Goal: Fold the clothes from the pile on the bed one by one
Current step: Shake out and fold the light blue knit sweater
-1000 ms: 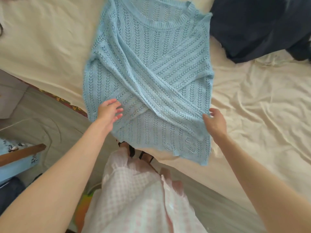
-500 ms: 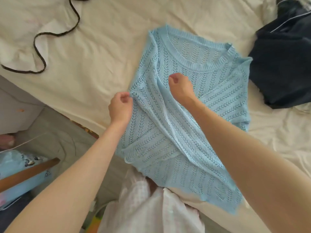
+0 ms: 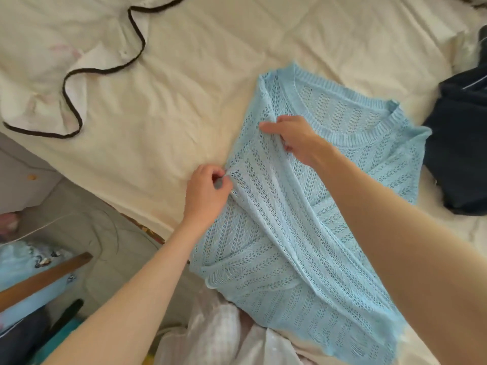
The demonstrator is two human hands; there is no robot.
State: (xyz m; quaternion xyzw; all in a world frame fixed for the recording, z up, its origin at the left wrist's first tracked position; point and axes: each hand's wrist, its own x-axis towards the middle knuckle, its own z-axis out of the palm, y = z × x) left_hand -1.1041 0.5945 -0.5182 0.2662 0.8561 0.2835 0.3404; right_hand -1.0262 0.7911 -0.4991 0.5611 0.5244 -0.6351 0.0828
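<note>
A light blue open-knit sweater (image 3: 297, 248) lies flat on the cream bed sheet (image 3: 200, 83), neckline away from me, sleeves folded across its front. My left hand (image 3: 205, 193) pinches the sweater's left edge at mid height. Higher up, near the left shoulder, my right hand (image 3: 292, 138) grips a fold of the knit, my forearm crossing over the garment. The hem hangs over the bed's near edge.
A dark navy garment (image 3: 463, 154) lies at the right edge of the bed. A white piece with dark brown trim (image 3: 66, 83) sits at the upper left. Beside the bed on the left are a wooden bar (image 3: 44, 277) and blue cloth.
Both hands left the sweater's lower sides and moved up to its left edge, where they now hold the knit. The view shifted left, showing more of the bed.
</note>
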